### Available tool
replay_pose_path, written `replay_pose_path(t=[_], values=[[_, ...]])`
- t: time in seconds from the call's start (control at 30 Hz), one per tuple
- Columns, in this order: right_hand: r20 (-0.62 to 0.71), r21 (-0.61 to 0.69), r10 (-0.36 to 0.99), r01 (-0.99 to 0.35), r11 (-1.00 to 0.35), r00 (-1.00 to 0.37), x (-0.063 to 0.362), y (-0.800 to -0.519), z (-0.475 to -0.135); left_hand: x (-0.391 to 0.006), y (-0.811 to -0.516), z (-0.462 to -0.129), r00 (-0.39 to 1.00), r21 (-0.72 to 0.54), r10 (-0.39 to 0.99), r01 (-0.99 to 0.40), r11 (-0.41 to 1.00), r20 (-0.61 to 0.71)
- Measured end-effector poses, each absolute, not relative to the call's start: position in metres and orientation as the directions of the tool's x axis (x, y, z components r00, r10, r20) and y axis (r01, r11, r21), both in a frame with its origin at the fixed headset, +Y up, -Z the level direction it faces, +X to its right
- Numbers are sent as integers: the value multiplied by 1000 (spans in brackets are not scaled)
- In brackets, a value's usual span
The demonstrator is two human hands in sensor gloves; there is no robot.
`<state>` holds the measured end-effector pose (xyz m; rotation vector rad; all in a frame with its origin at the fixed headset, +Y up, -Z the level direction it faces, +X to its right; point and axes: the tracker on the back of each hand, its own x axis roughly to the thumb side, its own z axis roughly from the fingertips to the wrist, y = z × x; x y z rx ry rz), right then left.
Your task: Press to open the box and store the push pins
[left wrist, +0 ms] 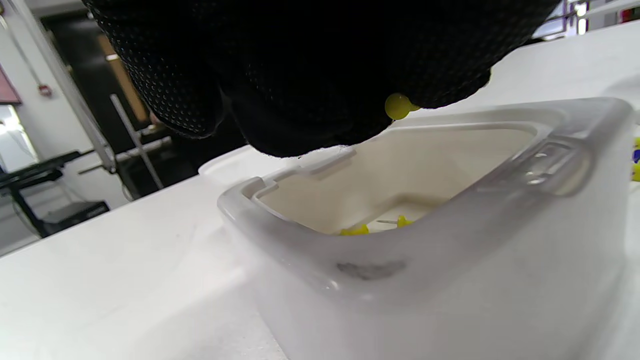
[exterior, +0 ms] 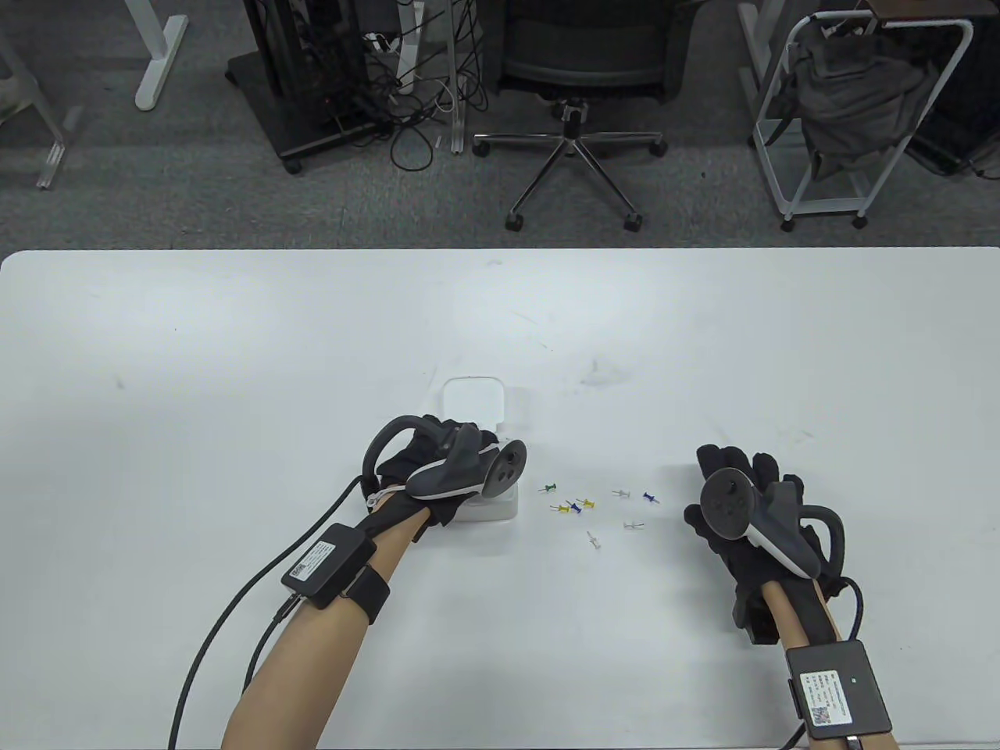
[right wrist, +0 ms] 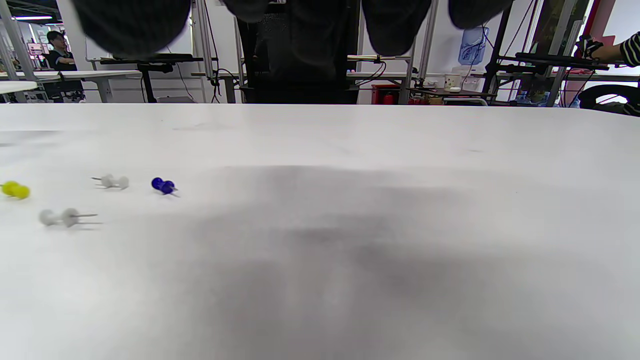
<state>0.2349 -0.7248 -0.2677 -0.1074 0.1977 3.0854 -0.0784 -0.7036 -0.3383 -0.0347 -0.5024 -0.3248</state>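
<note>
Left hand [exterior: 437, 469] over the open white box [left wrist: 450, 260], fingers curled and pinching a yellow push pin [left wrist: 398, 106] just above the opening. Lid [exterior: 473, 398] already up behind the hand, so pressing-open done; storing stage now, by the look of it. Two yellow pins [left wrist: 380, 226] already lying at the bottom of the box.

Right hand [exterior: 742, 508] resting palm-down on the surface [exterior: 234, 351], fingers relaxed and spread, holding nothing, well to the right of the box.

Between the two hands, loose pins [exterior: 594, 508] scattered on the surface: green, yellow, blue, white, some touching, none inside yet.

Next move, likely: release the pinched pin straight down into the opening, clear of the rim, then back to the scatter for another, picked by the head, not the point.
</note>
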Motion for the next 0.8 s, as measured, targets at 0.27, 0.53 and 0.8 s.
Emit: replay_pose_path(t=[0.27,0.53,0.8], values=[[-70,127,40,-49,-991,-997,234,-725,-268,-84,-700,-338,825,76,-320,323,943,466],[-62,125,55,-62,-990,-997,234,-723,-266,-116,-685,-328,864,100,-300,285,953,405],[-59,126,58,-65,-990,-997,234,-723,-266,-163,-684,-313,909,84,-258,245,966,328]])
